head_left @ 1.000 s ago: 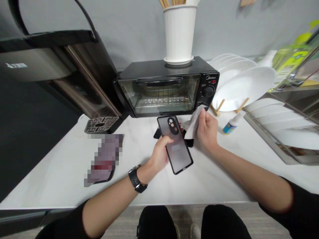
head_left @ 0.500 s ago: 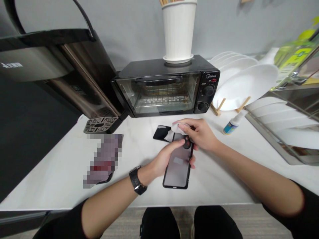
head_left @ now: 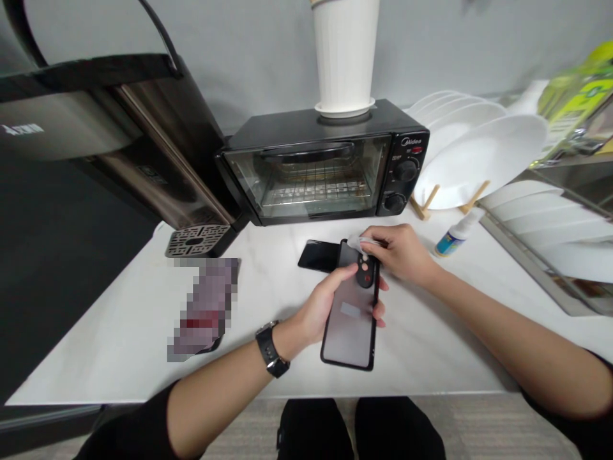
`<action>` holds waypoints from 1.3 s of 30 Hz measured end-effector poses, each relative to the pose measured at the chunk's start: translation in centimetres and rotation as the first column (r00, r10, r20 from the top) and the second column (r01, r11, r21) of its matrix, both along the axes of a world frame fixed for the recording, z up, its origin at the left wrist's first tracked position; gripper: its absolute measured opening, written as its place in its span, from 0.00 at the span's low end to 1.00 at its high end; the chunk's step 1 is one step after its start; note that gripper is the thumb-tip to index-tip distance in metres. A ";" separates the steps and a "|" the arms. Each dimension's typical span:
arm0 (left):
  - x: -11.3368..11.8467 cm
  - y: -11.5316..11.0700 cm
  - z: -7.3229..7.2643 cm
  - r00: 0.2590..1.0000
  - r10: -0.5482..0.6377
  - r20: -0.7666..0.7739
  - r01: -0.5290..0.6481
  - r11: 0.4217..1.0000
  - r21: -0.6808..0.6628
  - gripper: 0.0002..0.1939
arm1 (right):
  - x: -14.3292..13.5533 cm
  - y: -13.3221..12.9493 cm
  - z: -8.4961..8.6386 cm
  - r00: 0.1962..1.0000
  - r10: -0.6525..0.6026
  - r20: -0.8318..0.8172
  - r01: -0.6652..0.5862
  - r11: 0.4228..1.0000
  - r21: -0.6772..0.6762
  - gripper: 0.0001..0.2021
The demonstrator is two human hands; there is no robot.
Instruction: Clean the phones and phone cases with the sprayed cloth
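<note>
My left hand [head_left: 322, 300] is closed around a phone case [head_left: 349, 338] with a cloudy, see-through back and a black rim. Its thumb lies beside the black camera surround, where skin tones show through round openings. A crumpled white tissue [head_left: 355, 243] is pinched in my right hand [head_left: 400, 250], touching the case's top edge near the camera surround. Partly behind the case, a black phone [head_left: 316, 255] lies flat on the white counter [head_left: 124, 319]. The fingertips of my left hand curl round the case's right side.
A black toaster oven [head_left: 316, 172] stands behind my hands, with a white pot [head_left: 345, 57] on top. At left are a water dispenser [head_left: 143, 140] and a blurred-out item [head_left: 205, 306]. To the right stand a small spray bottle [head_left: 453, 239], racked plates [head_left: 479, 160] and a dish rack [head_left: 536, 255].
My right hand has drawn the tissue in close to the case's top edge; before, it spread further left over the black phone. The case has tilted slightly, and the view has shifted a little.
</note>
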State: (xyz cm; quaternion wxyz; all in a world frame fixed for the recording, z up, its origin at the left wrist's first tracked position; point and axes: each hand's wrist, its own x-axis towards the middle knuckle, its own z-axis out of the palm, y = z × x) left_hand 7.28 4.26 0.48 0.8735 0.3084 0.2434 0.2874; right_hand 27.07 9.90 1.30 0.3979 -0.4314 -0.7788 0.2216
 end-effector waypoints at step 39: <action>-0.5 0.1 0.9 0.999 -0.035 -0.039 0.035 0.999 -0.003 0.27 | -1.4 -1.2 0.4 0.974 0.152 -0.168 -0.182 0.967 -0.176 0.20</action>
